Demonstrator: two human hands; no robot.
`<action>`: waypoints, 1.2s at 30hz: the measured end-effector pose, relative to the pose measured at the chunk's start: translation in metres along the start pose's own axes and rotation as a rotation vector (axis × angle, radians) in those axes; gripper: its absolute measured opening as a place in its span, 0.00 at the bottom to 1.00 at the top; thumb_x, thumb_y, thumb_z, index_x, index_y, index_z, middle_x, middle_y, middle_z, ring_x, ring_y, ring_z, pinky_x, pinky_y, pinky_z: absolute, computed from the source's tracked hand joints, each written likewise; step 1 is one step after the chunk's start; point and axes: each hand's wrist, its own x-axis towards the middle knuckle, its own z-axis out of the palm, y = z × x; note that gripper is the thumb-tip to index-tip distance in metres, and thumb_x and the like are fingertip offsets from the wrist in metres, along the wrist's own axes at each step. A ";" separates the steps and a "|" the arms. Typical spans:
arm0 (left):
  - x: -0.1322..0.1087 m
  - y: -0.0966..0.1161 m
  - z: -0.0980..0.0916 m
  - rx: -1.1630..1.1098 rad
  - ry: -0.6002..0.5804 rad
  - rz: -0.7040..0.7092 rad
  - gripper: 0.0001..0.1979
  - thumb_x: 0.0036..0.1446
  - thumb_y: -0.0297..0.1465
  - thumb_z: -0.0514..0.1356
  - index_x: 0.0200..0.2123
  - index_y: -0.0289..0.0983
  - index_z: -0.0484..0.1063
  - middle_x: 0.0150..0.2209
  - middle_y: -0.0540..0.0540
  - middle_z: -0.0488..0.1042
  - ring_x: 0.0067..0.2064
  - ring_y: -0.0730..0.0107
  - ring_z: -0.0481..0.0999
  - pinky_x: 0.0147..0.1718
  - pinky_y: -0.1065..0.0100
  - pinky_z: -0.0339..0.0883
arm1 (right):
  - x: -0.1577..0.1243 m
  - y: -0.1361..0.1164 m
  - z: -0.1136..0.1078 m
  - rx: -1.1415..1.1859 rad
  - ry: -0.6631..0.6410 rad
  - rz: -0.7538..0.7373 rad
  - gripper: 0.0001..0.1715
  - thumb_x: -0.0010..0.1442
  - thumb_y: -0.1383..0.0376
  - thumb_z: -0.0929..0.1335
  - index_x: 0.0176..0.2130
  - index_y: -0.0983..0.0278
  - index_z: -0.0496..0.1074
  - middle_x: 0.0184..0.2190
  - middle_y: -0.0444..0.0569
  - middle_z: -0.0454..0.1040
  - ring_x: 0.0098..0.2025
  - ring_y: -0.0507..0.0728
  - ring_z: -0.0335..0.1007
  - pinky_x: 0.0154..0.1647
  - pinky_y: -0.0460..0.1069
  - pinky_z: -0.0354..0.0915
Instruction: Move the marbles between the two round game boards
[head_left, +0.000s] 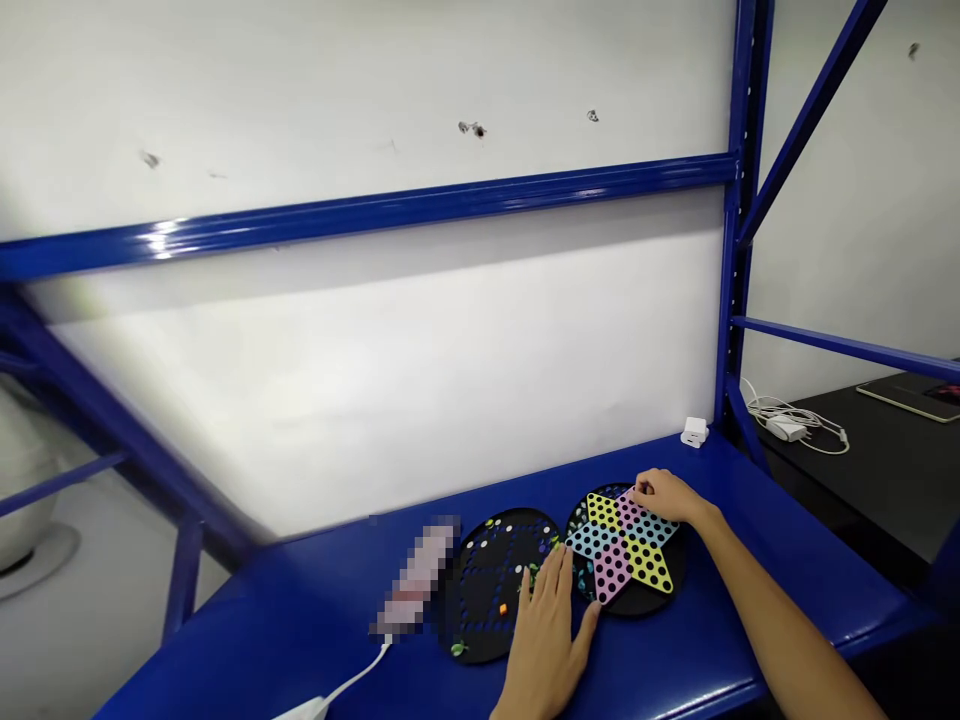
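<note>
The round black board with the star [622, 550] of yellow, pink and light-blue dotted points lies flat on the blue shelf [780, 570], towards its right half and close to the front edge. My right hand [664, 497] rests at the board's far rim, fingers curled down onto the top of the star. I cannot tell whether they pinch a peg or only touch the surface.

Just left of it, almost touching, lies a second round black board [487, 585] with rows of blue holes and a few small coloured pegs, among them an orange peg [502, 607]. My left hand [551, 635] lies open and flat, palm down. Its fingers stretch over the right edge of this board towards the gap between the two, and it grips nothing.

Left of the second board sits a pinkish item [416, 580], too blurred to make out, and a white cable [352, 682] runs from it to the front edge. A small white plug [694, 432] stands at the back of the shelf by the blue upright. Behind it all is a white wall crossed by a blue beam [375, 212]. To the right, well apart, a black table [885, 480] carries a white charger and cord [787, 425].
</note>
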 end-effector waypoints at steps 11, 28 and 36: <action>0.004 0.016 -0.023 -0.084 0.024 -0.051 0.23 0.62 0.39 0.54 0.60 0.46 0.65 0.59 0.46 0.69 0.61 0.57 0.67 0.63 0.49 0.57 | 0.002 0.004 0.002 0.001 -0.001 -0.010 0.16 0.62 0.57 0.64 0.27 0.62 0.67 0.23 0.44 0.70 0.26 0.51 0.64 0.26 0.45 0.53; 0.010 -0.013 -0.031 -0.148 0.099 -0.128 0.23 0.65 0.42 0.50 0.61 0.46 0.65 0.60 0.45 0.69 0.60 0.56 0.67 0.57 0.53 0.64 | -0.001 -0.003 0.000 -0.040 0.019 0.030 0.13 0.61 0.58 0.65 0.28 0.62 0.68 0.27 0.46 0.74 0.29 0.52 0.67 0.27 0.45 0.52; 0.003 -0.056 -0.053 -0.315 -0.142 -0.268 0.24 0.58 0.38 0.55 0.58 0.44 0.67 0.58 0.45 0.70 0.52 0.57 0.73 0.48 0.59 0.70 | -0.001 -0.005 0.000 -0.042 0.020 0.044 0.11 0.60 0.59 0.65 0.29 0.62 0.70 0.30 0.46 0.75 0.31 0.53 0.68 0.28 0.46 0.52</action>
